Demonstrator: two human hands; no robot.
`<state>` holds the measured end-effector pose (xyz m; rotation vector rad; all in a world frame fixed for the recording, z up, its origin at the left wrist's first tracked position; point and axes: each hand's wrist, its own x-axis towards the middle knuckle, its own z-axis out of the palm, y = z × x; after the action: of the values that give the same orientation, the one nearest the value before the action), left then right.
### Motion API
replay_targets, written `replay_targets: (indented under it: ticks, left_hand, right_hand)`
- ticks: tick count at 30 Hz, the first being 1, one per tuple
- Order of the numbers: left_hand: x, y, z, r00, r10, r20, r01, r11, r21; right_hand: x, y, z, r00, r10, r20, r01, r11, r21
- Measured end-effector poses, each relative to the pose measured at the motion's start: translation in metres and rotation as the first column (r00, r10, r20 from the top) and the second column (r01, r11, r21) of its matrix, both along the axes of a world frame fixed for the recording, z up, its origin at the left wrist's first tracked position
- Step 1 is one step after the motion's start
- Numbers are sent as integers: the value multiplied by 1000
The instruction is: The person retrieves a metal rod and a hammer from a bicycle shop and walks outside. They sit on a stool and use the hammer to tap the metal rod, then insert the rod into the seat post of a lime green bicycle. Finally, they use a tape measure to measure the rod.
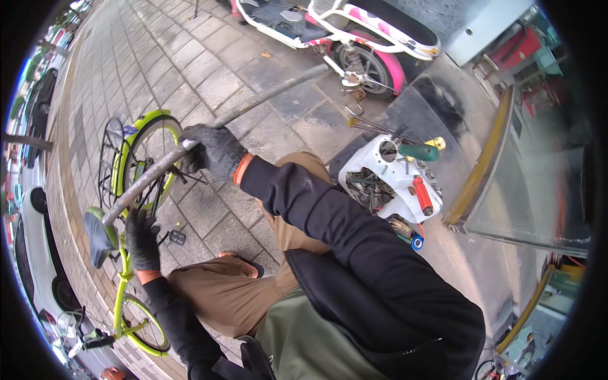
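Observation:
My right hand (212,152), in a dark glove, is closed round a long grey metal pipe (152,172). The pipe slants across a lime-green bicycle (125,272), its lower end by the grey saddle (99,244). My left hand (142,244), also gloved, is curled just below that end, by the bicycle's frame; what it holds is unclear. A black pedal (177,237) shows beside it. To my right sits a white tool holder (362,157) with several metal tools, a red-handled tool (422,196) and a green cylinder (418,152).
A white and pink scooter (396,76) stands ahead on the paving (209,82). A yellow-edged glass panel (519,190) leans at the right, with shop clutter (525,329) behind and below. Cars (44,247) and tree trunks line the far left. Loose rods and hooks lie near the scooter.

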<state>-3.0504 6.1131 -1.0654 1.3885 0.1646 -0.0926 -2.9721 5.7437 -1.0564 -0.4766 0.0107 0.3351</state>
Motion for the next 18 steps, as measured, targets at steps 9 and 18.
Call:
replay_targets:
  ticks: [9,18]
  left_hand:
    - [20,-113,64,974,156,162,-16,769,-639]
    - [-7,-89,82,875,170,452,68,883,-465]
  right_hand:
    - [-18,16,13,983,148,108,-136,985,-107]
    - [-14,39,16,942,90,-323,-181,948,-262]
